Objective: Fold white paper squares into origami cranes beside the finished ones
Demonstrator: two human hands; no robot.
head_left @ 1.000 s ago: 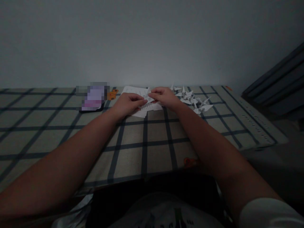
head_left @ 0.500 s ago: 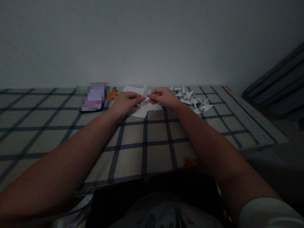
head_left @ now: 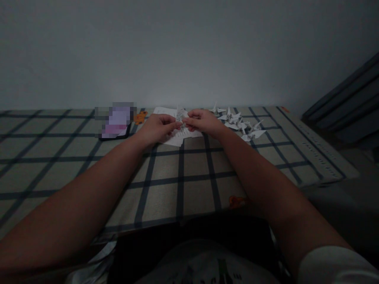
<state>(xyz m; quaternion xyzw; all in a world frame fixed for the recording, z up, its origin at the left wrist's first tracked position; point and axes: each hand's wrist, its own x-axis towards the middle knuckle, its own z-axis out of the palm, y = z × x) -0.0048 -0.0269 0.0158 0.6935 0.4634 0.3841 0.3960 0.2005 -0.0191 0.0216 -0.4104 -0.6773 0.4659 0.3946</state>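
A small piece of folded white paper is pinched between my two hands, its upper point rising above my fingertips. My left hand grips it from the left with thumb and fingers closed. From the right, my right hand pinches the same paper. Below them lie flat printed paper sheets. Just right of my right hand sit several folded paper cranes, bunched together on the cloth. My fingers hide part of the paper's folds.
A phone with a lit, blurred screen rests on the left of the checked tablecloth. A plain wall rises behind the table. Grey drapery or slats show at the far right.
The folded paper has tilted lower between my fingers, and its white edge across the fingertips no longer shows. Both hands stay almost in place.
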